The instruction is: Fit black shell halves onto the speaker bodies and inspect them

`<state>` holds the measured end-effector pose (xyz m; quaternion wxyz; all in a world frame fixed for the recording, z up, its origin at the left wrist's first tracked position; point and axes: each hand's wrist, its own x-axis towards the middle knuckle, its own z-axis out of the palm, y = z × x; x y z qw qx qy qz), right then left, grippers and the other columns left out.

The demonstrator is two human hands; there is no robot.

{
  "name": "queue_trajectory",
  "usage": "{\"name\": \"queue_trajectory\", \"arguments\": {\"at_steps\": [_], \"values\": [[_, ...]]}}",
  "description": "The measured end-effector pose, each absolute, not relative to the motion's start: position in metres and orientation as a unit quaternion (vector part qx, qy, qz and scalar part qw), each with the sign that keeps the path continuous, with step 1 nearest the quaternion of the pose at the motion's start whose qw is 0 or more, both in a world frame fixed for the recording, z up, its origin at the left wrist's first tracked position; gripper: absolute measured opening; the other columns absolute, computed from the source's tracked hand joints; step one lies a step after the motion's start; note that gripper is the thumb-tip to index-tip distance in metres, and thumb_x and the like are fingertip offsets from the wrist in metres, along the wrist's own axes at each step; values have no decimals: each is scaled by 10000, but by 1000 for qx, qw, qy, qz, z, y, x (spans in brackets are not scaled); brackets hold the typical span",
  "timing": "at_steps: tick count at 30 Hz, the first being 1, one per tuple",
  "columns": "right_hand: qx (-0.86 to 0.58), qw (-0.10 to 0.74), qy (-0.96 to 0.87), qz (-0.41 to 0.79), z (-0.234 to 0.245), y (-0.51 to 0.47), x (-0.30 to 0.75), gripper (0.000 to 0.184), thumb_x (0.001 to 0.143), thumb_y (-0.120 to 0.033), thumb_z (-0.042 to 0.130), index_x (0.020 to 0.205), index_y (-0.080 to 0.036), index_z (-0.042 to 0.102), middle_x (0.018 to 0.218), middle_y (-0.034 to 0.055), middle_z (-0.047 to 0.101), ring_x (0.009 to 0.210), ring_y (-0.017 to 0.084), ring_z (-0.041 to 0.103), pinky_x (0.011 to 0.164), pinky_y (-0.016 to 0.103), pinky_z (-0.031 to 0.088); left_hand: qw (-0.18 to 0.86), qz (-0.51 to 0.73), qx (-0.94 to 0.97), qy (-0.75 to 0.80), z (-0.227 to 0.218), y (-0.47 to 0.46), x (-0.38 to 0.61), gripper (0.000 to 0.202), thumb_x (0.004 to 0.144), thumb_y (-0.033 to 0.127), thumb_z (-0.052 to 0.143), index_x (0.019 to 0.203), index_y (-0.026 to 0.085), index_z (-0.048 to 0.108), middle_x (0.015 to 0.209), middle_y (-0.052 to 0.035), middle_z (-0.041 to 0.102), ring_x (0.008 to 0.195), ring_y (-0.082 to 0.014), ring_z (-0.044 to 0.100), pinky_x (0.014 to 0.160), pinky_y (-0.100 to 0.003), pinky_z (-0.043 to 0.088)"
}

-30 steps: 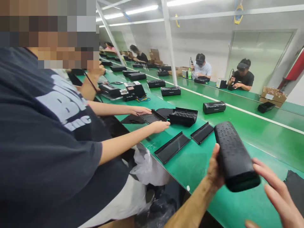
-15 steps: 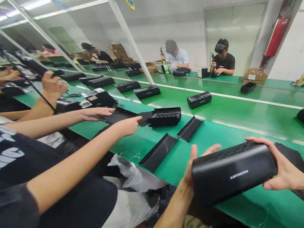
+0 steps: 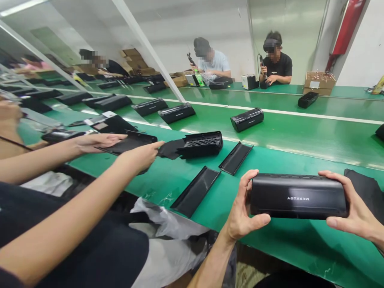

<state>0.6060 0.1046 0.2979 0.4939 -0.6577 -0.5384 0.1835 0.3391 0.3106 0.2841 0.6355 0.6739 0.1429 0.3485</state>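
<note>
Between my two hands I hold a black speaker housing [image 3: 298, 198] above the green table, its long side facing me and its white "MERKURY" lettering upside down. My left hand [image 3: 244, 208] grips the left end, thumb along the lower edge and fingers curled over the top. At the other end, my right hand [image 3: 352, 204] clasps the housing the same way. Dark sheets [image 3: 367, 192] lie beside my right hand, partly hidden by it. To the left of my left hand are a long black panel [image 3: 196, 191] and a shorter black panel [image 3: 236, 158], both lying on the table.
At my left, a co-worker's hands [image 3: 136, 154] hold a black panel close to an open black housing [image 3: 201, 145]. Several black housings, one of them a lettered speaker housing [image 3: 247, 119], rest on the green conveyor belt [image 3: 285, 134]. Co-workers sit across it. Plastic bags [image 3: 171, 224] hang below the table edge.
The speaker housing has levelled from a tilt and turned its lettered side toward me. My left hand's fingers have closed over its end. The neighbour's hands moved left in view with their panel.
</note>
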Motion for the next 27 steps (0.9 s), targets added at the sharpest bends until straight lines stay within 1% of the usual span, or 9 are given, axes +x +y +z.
{"name": "queue_trajectory", "arguments": {"at_steps": [2, 7, 10, 13, 17, 20, 24, 26, 27], "values": [[-656, 490, -546, 176, 299, 103, 609, 865, 836, -685, 793, 1551, -349, 440, 1594, 120, 528, 1392, 388, 584, 1064, 466, 556, 624, 360, 680, 136, 282, 310, 340, 1006, 697, 583, 924, 1542, 352, 429, 1645, -102, 330, 1342, -340, 542, 1074, -409, 502], [-668, 471, -550, 170, 299, 97, 614, 887, 841, -710, 767, 1574, -330, 442, 1600, 129, 539, 1381, 404, 595, 1006, 457, 588, 665, 320, 664, 119, 277, 311, 341, 1114, 677, 624, 935, 1584, 354, 349, 1664, -116, 353, 1384, -365, 512, 1121, -438, 468], [-674, 468, -558, 124, 294, 94, 614, 874, 841, -685, 778, 1574, -334, 457, 1585, 119, 565, 1388, 412, 588, 1037, 476, 561, 661, 328, 665, 112, 277, 312, 341, 1045, 689, 612, 928, 1548, 354, 391, 1685, -123, 319, 1397, -368, 497, 1094, -425, 481], [-670, 470, -567, 92, 293, 95, 612, 843, 851, -631, 799, 1572, -344, 468, 1579, 109, 573, 1417, 413, 560, 1043, 478, 548, 632, 366, 675, 105, 279, 311, 342, 950, 697, 608, 916, 1487, 362, 449, 1657, -114, 323, 1353, -348, 520, 1060, -423, 492], [-660, 473, -575, 98, 300, 101, 611, 825, 861, -619, 802, 1567, -357, 467, 1580, 101, 567, 1419, 398, 563, 1033, 458, 555, 610, 398, 677, 105, 279, 308, 344, 888, 742, 612, 880, 1480, 374, 446, 1617, -99, 353, 1350, -335, 506, 1087, -439, 469], [-661, 455, -583, 125, 307, 108, 612, 846, 869, -658, 779, 1586, -374, 430, 1611, 96, 533, 1404, 386, 576, 1012, 444, 570, 611, 387, 681, 118, 276, 311, 343, 923, 750, 625, 864, 1508, 364, 405, 1627, -113, 339, 1335, -336, 509, 1075, -444, 481], [-653, 463, -583, 141, 311, 113, 608, 886, 865, -694, 771, 1602, -374, 397, 1670, 108, 454, 1482, 399, 498, 1054, 463, 553, 623, 359, 685, 115, 280, 318, 338, 1062, 725, 606, 881, 1589, 400, 298, 1613, -107, 343, 1238, -316, 564, 1010, -431, 526], [-644, 477, -579, 149, 312, 114, 603, 884, 866, -703, 768, 1597, -376, 393, 1677, 115, 436, 1505, 400, 468, 1092, 480, 530, 619, 346, 694, 124, 286, 320, 333, 1051, 742, 585, 871, 1608, 385, 309, 1563, -108, 395, 1191, -311, 587, 987, -425, 538], [-639, 484, -576, 157, 312, 113, 601, 880, 866, -700, 771, 1593, -378, 392, 1679, 116, 428, 1512, 398, 460, 1109, 485, 518, 609, 347, 702, 129, 289, 321, 330, 1012, 753, 582, 863, 1598, 367, 349, 1551, -110, 409, 1203, -322, 586, 996, -431, 537]]}}
